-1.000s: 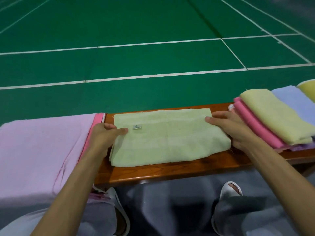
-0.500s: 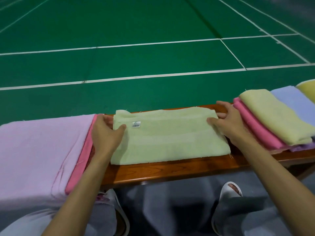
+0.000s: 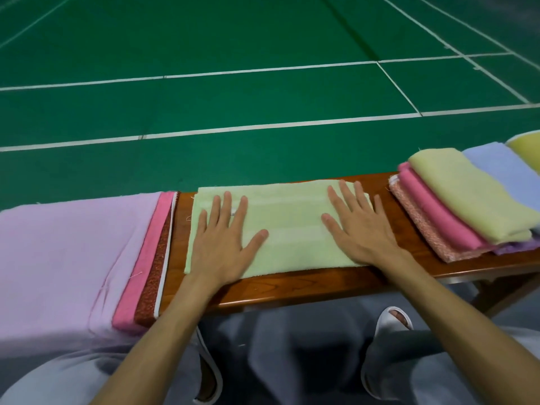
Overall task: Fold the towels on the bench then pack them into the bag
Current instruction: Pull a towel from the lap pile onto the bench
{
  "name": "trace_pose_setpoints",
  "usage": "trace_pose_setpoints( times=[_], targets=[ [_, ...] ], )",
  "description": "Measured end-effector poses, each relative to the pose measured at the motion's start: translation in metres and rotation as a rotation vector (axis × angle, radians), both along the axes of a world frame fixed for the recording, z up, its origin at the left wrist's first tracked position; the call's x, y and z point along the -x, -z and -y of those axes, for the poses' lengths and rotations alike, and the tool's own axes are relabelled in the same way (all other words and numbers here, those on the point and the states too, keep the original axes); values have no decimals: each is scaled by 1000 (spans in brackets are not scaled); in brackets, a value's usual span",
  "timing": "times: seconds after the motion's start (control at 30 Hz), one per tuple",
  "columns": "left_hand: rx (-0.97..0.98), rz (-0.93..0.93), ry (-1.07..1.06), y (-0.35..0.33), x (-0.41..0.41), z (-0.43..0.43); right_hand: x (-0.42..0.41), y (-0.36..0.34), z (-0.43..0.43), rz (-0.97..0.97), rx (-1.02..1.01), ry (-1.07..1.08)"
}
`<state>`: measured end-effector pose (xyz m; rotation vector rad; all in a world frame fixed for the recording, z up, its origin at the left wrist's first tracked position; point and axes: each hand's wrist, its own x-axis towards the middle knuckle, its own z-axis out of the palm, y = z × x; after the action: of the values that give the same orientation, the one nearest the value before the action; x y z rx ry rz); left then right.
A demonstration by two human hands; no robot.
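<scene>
Both hands are open, fingers straight and spread. The left hand (image 3: 223, 244) and right hand (image 3: 362, 232) rest palm-down on the green towel (image 3: 292, 217), which lies as a folded rectangle mid-counter (image 3: 292, 287). It looks partly folded and probably needs another fold.

On the right is what I take for the finished work, six towels in view:
- a yellow-green towel (image 3: 467, 194) on top
- a folded pink towel (image 3: 432, 211)
- a speckled towel (image 3: 418, 226)
- a purple sliver (image 3: 514, 248)
- a blue towel (image 3: 502, 165) beyond
- a yellow towel (image 3: 526, 147) beyond

On the left, three lie spread and draped, seemingly unfolded: a lilac towel (image 3: 73, 258), a spread pink towel (image 3: 146, 244) and a rust towel (image 3: 155, 273). No bag shows, so all the packing remains.
</scene>
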<state>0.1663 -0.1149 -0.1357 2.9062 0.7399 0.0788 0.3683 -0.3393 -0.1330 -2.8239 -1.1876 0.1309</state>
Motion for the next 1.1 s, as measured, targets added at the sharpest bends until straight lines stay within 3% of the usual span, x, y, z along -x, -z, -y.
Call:
trace_pose_setpoints(
  times=[0.17,0.37,0.5,0.6,0.73,0.83,0.93,1.03,1.1],
  targets=[
    [4,-2,-76,-1,7,-6,-10,-2,17,-50,-18,184],
    [-1,-10,-73,-7,4,0,2,-19,6,72,-290,503],
    [-7,72,85,-14,-10,25,-5,-35,5,-220,-326,535],
    [27,44,158,-6,-18,42,-8,-48,6,-321,-324,453],
    [45,26,148,3,-26,56,-24,-60,16,-679,-638,418],
    [95,49,155,0,-36,66,-33,-72,27,-756,-797,442],
    [412,179,140,-13,-41,73,-28,-91,23,-845,-1030,436],
    [1037,442,-24,-41,-48,71,-5,-110,0,-968,-1178,348],
    [1488,605,-196,-65,-49,64,21,-114,-28,-1073,-1169,217]
  ],
)
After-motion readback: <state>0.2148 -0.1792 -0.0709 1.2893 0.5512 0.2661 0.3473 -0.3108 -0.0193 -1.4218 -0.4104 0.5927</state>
